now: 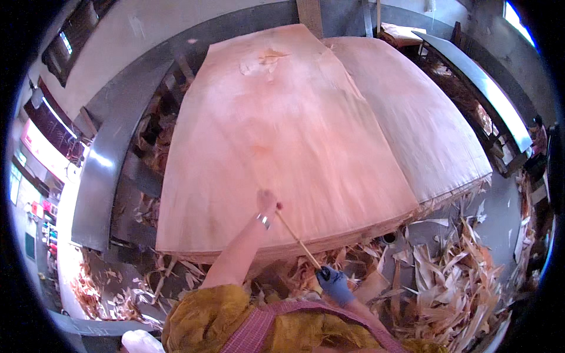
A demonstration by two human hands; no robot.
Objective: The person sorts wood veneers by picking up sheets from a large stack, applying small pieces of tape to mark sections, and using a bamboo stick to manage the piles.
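Note:
My right hand (333, 282), in a blue-grey glove, is closed round the lower end of a thin wooden stick (297, 240). The stick slants up and left over the near edge of a tall stack of pinkish wood veneer sheets (276, 147). Its far end, dark reddish at the tip, comes beside my left hand (266, 201). That hand is bare, with a silver band (263, 220) at the wrist, and reaches over the top sheet. Its fingers blur into the veneer, so their pose and any hold on the stick cannot be made out.
A second, paler veneer stack (412, 117) adjoins on the right. Metal-topped benches (94, 182) flank the left, and another long panel (482, 88) the far right. Torn veneer scraps (450, 288) heap on the floor around me. A torn patch (273, 56) marks the far sheet.

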